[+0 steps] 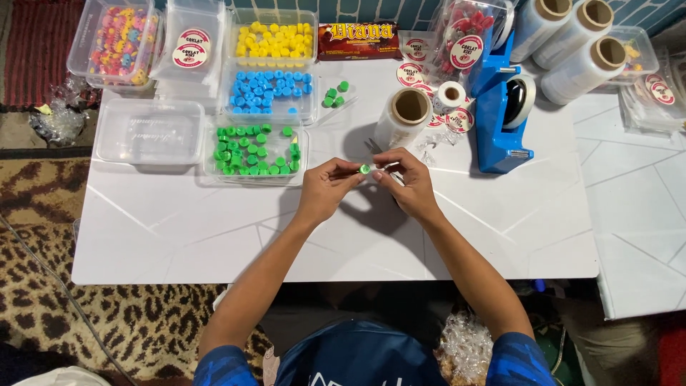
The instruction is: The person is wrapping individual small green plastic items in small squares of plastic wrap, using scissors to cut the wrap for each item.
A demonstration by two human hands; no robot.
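The person wears a short-sleeved shirt, dark navy across the chest (361, 357) with pale lettering low on the front, cut off by the picture's bottom edge. The sleeves are a brighter blue with a darker mottled pattern; the left sleeve (221, 366) and the right sleeve (516, 361) both end above the elbow. From there down, both forearms are bare. The left hand (325, 189) and the right hand (411, 187) carry no gloves, and no ring, watch or bracelet shows on either.
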